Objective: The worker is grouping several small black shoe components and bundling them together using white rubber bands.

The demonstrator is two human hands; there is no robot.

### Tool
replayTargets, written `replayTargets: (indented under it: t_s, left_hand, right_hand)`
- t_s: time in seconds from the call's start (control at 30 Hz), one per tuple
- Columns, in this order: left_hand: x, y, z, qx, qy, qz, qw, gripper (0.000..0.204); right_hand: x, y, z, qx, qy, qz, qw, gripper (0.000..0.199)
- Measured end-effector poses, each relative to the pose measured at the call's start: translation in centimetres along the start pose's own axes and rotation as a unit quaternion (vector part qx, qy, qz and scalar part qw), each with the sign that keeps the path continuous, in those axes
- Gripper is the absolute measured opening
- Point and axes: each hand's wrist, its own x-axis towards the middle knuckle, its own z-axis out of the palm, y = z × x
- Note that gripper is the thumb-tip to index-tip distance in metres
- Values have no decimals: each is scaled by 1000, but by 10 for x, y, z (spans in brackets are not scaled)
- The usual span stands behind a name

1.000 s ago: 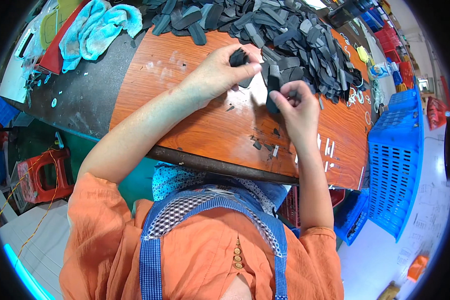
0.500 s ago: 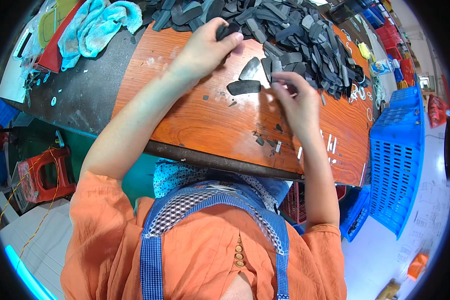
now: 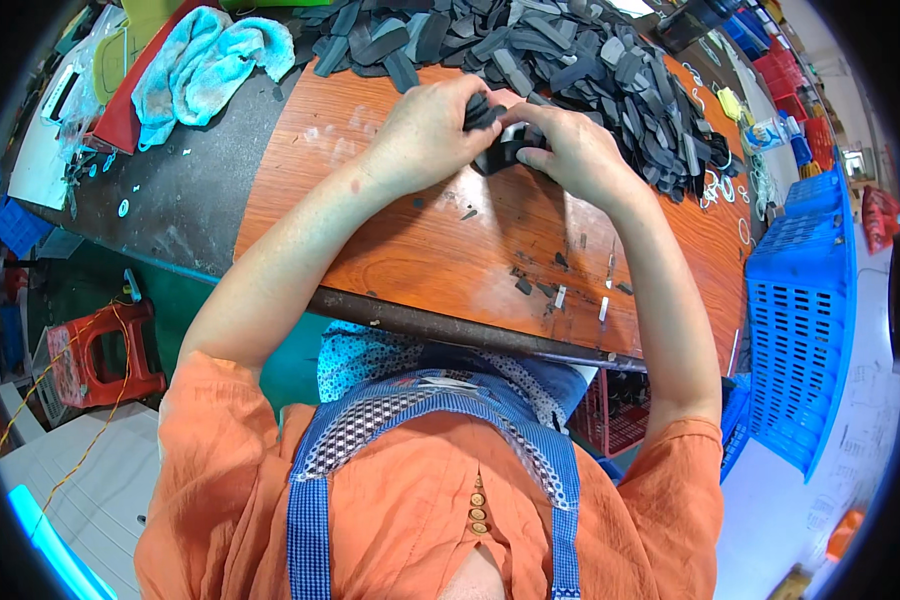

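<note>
My left hand (image 3: pixel 428 135) is closed around a small stack of flat black pieces (image 3: pixel 480 110) with curved edges. Close against it, my right hand (image 3: pixel 582 152) pinches a dark, shiny piece (image 3: pixel 510 147) between thumb and fingers; how many pieces it holds is hidden. Both hands meet above the far part of an orange-brown wooden board (image 3: pixel 400 250). Just beyond them spreads a large heap of similar black and grey pieces (image 3: pixel 570 65), curving down to the right.
Small dark scraps (image 3: pixel 523 285) and white strips (image 3: pixel 603 309) lie on the board's near right part. A light-blue cloth (image 3: pixel 185 90) rests at far left. White rings (image 3: pixel 727 187) lie right of the heap. Blue crates (image 3: pixel 795 330) stand at right, a red stool (image 3: pixel 105 350) at left.
My hands have come together, the left moving nearer and rightward, the right leftward and farther. Two black pieces that lay between them on the board have been picked up.
</note>
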Motion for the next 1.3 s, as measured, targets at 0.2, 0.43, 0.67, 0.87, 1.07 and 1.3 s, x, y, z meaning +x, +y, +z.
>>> replayTargets:
  t_s: [0.2, 0.43, 0.67, 0.87, 1.07, 1.3]
  left_hand:
    - [-8, 7, 11, 89, 34, 102, 990, 33]
    - [-5, 5, -1, 161, 48, 84, 982, 26]
    - [-7, 0, -2, 151, 95, 171, 969, 22]
    - [-15, 15, 4, 71, 19, 95, 993, 25]
    - [-18, 20, 5, 88, -31, 114, 989, 28]
    - [-27, 29, 35, 129, 20, 366, 921, 16]
  right_hand:
    - [6, 8, 2, -32, 24, -18, 999, 24]
    - [-27, -15, -11, 259, 159, 197, 932, 24]
    - [-82, -1, 19, 50, 130, 181, 974, 23]
    - [-95, 13, 23, 172, 103, 241, 950, 23]
    - [-99, -7, 27, 29, 150, 251, 956, 33]
    - [-91, -18, 35, 150, 143, 236, 949, 21]
